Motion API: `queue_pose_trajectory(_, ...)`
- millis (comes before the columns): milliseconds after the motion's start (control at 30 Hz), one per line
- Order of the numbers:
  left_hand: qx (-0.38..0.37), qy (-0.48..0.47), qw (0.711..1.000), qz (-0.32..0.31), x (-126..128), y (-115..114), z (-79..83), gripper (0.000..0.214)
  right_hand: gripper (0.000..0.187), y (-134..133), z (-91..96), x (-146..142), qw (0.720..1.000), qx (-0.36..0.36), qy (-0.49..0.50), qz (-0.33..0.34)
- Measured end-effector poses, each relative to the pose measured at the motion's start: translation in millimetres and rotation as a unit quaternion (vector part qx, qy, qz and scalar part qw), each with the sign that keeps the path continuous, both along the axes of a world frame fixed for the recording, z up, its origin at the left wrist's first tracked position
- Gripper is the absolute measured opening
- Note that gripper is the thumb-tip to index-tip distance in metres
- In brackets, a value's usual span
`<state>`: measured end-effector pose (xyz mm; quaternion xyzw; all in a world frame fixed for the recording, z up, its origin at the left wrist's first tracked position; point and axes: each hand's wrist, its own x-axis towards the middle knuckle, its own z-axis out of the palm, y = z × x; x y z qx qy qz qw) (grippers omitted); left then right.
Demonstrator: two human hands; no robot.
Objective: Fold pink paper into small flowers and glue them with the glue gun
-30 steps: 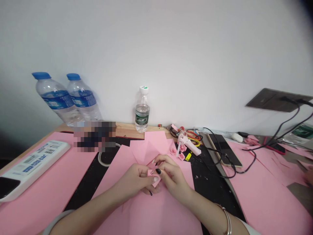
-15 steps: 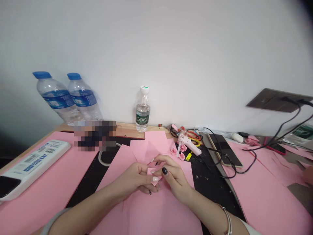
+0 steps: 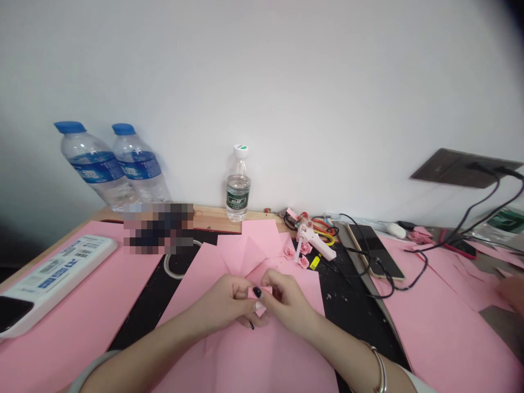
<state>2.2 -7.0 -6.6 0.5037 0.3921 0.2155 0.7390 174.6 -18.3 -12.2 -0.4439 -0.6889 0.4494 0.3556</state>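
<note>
Your left hand and right hand pinch a small pink paper between their fingers, above larger pink sheets. White characters mark the green label of the bottle; blue print on the white case is unreadable.

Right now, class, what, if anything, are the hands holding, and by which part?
A small piece of pink paper: the left hand grips its left side, the right hand its upper right, with both thumbs over its face.
</note>
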Motion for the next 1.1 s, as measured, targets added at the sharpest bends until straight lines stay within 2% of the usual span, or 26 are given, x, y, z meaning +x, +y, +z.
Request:
queue_pose_trajectory(133,-0.003,0.026,1.0,-0.017,1.8,-1.3,-3.0,0.01,0.031,1.1,4.1,0.8,0.994,-0.057,-0.014,0.089)
queue_pose_trajectory(233,0.007,0.033,0.999,-0.029,1.8,-2.4,-4.4,0.007,0.032,0.3,6.3,2.0,0.992,-0.054,-0.014,0.113)
queue_pose_trajectory(367,0.011,0.039,0.999,-0.032,1.4,-3.6,-5.5,0.005,0.032,-2.4,5.9,2.9,0.993,-0.005,-0.053,0.102)
queue_pose_trajectory(533,0.015,0.029,0.999,-0.024,2.1,-2.0,-0.3,0.016,0.035,-0.7,2.9,2.4,0.993,-0.055,0.019,0.1)
queue_pose_trajectory(767,0.014,0.008,1.0,0.01,1.2,-1.8,1.9,0.02,0.041,3.4,1.3,3.1,0.999,0.008,0.034,0.041)
queue_pose_trajectory(967,0.032,-0.011,0.999,0.031,0.0,-1.4,-1.0,0.027,0.03,2.2,-1.3,2.8,0.999,0.024,0.02,0.029)
queue_pose_trajectory(1100,0.012,0.0,0.999,0.04,0.6,-0.1,0.3,0.032,0.028,0.9,-3.4,4.1,0.997,0.068,-0.022,0.01)
